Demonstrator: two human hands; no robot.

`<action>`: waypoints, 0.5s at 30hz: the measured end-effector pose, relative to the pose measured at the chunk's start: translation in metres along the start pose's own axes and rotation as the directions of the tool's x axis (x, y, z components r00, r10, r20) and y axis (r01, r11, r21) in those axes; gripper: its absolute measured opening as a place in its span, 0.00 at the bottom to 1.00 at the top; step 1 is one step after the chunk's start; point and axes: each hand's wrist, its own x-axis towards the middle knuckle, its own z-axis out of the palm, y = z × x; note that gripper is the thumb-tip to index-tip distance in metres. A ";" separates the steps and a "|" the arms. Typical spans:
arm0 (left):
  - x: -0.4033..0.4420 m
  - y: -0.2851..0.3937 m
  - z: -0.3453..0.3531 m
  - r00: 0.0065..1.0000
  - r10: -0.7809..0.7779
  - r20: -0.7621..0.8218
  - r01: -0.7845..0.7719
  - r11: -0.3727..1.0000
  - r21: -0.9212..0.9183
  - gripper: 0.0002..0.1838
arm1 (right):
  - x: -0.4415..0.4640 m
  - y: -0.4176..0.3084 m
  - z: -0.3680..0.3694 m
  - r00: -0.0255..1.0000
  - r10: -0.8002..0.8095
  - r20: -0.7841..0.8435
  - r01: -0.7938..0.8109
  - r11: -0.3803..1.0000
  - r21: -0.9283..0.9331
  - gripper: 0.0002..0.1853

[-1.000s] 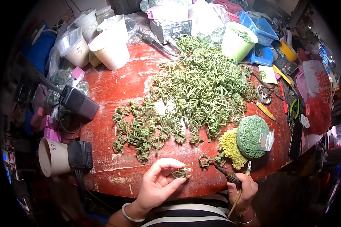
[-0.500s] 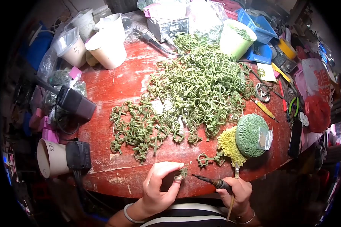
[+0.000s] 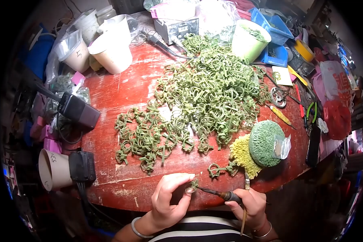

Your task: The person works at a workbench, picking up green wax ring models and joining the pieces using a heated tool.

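My left hand (image 3: pixel 169 197) pinches a small green ring (image 3: pixel 195 184) between thumb and fingertips, just above the table's near edge. In my right hand (image 3: pixel 251 205) are a soldering-iron-like pen (image 3: pixel 229 196) and a thin brush (image 3: pixel 243 220), its bristles pointing up and away from me. The pen's dark tip points left and meets the ring, or nearly so; actual contact is too small to tell. Two similar green rings (image 3: pixel 215 170) lie just beyond. A large heap of green rings (image 3: pixel 213 88) covers the middle of the red table (image 3: pixel 113 181).
A round green block (image 3: pixel 265 141) rests against a yellow crumbly piece (image 3: pixel 246 159) at right. White tubs (image 3: pixel 111 52) stand far left, and a tipped cup (image 3: pixel 50 169) lies near left. A yellow-handled tool (image 3: pixel 281 115), pliers (image 3: pixel 311 111) and blue trays (image 3: pixel 276 30) line the right side.
My right hand has moved slightly left, bringing the pen's tip from a small gap up to the ring. The brush has moved with it. My left hand stays nearly in place.
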 end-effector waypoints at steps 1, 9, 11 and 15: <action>0.000 0.000 0.001 0.999 -0.013 -0.052 0.012 0.999 -0.032 0.24 | 0.000 0.000 -0.001 1.000 0.003 0.013 -0.003 1.000 -0.012 0.15; 0.000 -0.003 0.001 0.998 0.021 -0.053 -0.021 1.000 -0.009 0.24 | 0.001 -0.001 -0.001 1.000 0.016 0.021 -0.015 1.000 -0.005 0.15; 0.001 -0.002 0.001 0.998 0.018 -0.057 -0.019 1.000 -0.021 0.24 | 0.001 -0.002 -0.001 1.000 0.019 0.022 -0.018 1.000 -0.017 0.15; 0.000 -0.002 0.002 0.998 0.013 -0.060 -0.015 1.000 -0.024 0.25 | 0.001 -0.001 0.000 1.000 0.006 0.012 -0.006 1.000 -0.021 0.15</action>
